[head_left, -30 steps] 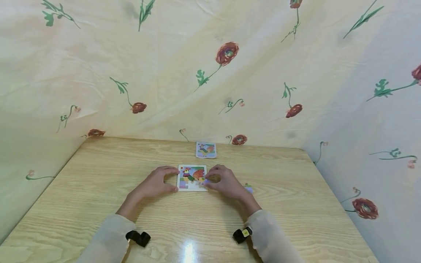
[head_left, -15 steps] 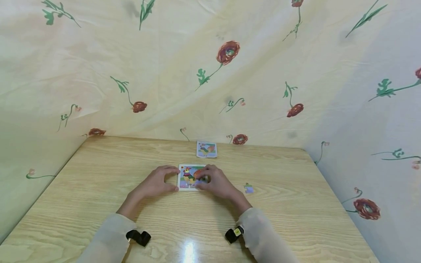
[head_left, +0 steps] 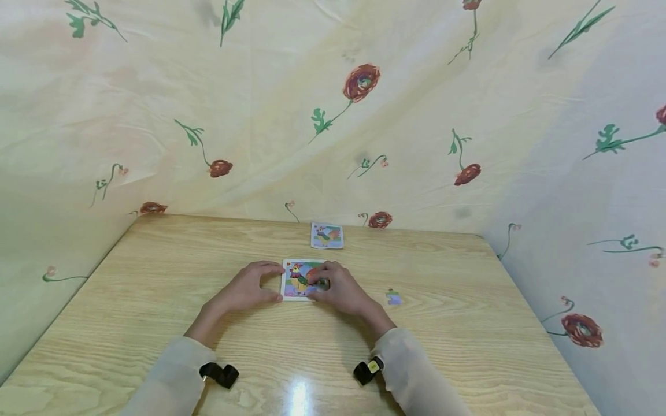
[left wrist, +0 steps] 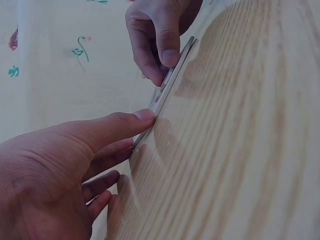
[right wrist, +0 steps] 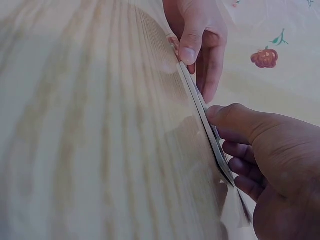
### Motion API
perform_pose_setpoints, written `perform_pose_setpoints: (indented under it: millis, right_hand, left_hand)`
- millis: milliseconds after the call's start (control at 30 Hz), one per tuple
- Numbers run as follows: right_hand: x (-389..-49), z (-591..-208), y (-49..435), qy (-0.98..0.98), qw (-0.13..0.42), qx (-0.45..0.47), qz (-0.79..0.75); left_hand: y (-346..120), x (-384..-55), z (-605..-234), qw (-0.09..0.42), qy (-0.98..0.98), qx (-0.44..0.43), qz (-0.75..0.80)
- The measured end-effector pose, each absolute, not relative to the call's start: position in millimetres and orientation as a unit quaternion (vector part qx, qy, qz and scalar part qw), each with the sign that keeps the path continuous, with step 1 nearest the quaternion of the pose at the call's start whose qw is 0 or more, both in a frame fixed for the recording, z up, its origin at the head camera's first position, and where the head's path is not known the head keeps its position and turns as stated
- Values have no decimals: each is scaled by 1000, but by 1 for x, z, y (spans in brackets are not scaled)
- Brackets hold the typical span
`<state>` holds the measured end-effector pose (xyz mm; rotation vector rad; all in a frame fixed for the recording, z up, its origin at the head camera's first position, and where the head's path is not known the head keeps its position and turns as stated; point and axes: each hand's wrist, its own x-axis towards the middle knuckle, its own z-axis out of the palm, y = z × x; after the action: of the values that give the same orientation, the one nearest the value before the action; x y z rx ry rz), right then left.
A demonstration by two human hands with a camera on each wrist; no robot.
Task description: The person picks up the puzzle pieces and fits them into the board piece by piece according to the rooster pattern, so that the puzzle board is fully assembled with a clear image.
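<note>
A small jigsaw puzzle board (head_left: 295, 283) with a colourful rooster lies flat on the wooden table. My left hand (head_left: 251, 288) holds its left edge, index finger at the upper corner and thumb at the lower one. In the left wrist view the left thumb rests on the board's rim. My right hand (head_left: 343, 289) bends over the board's right half, thumb and fingertips on a puzzle piece in the lower part, which they mostly cover. The right wrist view shows its thumb over the board's edge (right wrist: 202, 117). One loose puzzle piece (head_left: 393, 297), purple and green, lies right of the right hand.
A card (head_left: 327, 236) with the same rooster picture lies behind the board, near the table's back edge. The wooden table (head_left: 468, 346) meets a flowered cloth (head_left: 270, 115) at the back and sides. Black camera bands sit on both wrists.
My right hand has moved left from the board's right edge onto its lower right part. The pale gap along the bottom now shows colour. The left hand stays in place.
</note>
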<state>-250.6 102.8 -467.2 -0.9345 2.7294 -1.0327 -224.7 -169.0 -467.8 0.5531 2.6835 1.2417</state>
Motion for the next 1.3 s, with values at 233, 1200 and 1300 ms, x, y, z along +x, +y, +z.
perform_pose_setpoints:
  millis: [233, 1200, 1300]
  right_hand:
    - [-253, -468, 105, 887, 43, -308, -341]
    - [-249, -465, 94, 876, 49, -336, -344]
    - [-247, -466, 97, 873, 53, -330, -356]
  left_hand:
    - [-168, -224, -467, 66, 893, 179, 408]
    - [-170, -222, -468, 57, 897, 187, 395]
    - [-170, -222, -470, 59, 896, 190, 398]
